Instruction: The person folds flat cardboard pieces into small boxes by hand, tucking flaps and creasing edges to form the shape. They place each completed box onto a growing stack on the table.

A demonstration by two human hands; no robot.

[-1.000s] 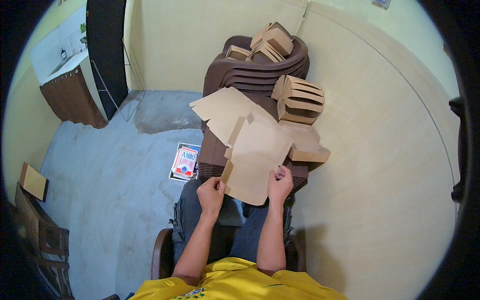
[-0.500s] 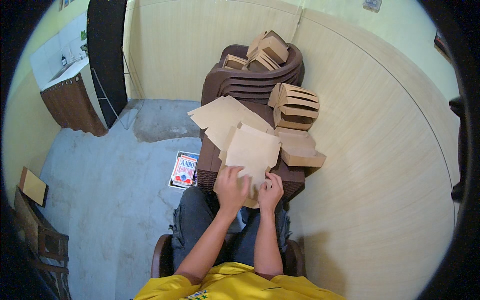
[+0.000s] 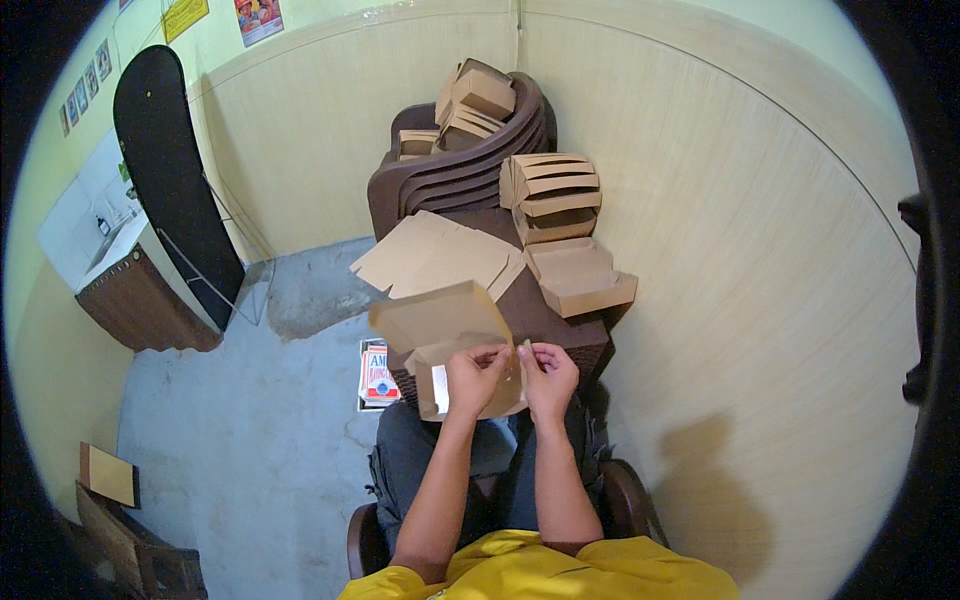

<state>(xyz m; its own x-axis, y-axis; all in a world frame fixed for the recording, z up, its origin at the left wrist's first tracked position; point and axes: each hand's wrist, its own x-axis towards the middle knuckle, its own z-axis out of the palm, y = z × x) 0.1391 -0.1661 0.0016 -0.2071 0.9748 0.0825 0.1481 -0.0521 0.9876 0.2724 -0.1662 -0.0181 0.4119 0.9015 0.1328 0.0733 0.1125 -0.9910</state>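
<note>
A partly folded brown cardboard box (image 3: 440, 318) is in front of me at the near end of the stacked chairs, its large lid panel raised and tilted. My left hand (image 3: 476, 380) pinches the box near its right corner, fingers closed on the card. Just beside it, my right hand (image 3: 549, 382) pinches the right side flap, thumb and fingers pressed together. Both hands hide part of that corner. Beyond the lid, flat unfolded cardboard blanks (image 3: 440, 252) lie on the seat, and an open folded box (image 3: 582, 278) rests to their right.
Nested folded boxes (image 3: 555, 197) stand behind the open one, against the wall. More boxes (image 3: 475, 95) sit on the stacked brown chairs (image 3: 440, 180). A container of printed packets (image 3: 378, 378) is on the floor left of my knees. A black board (image 3: 165, 150) leans at the far left.
The box has gone from lying nearly flat to having its lid panel raised and tilted left. Both hands have drawn together at its right corner. The view has shifted.
</note>
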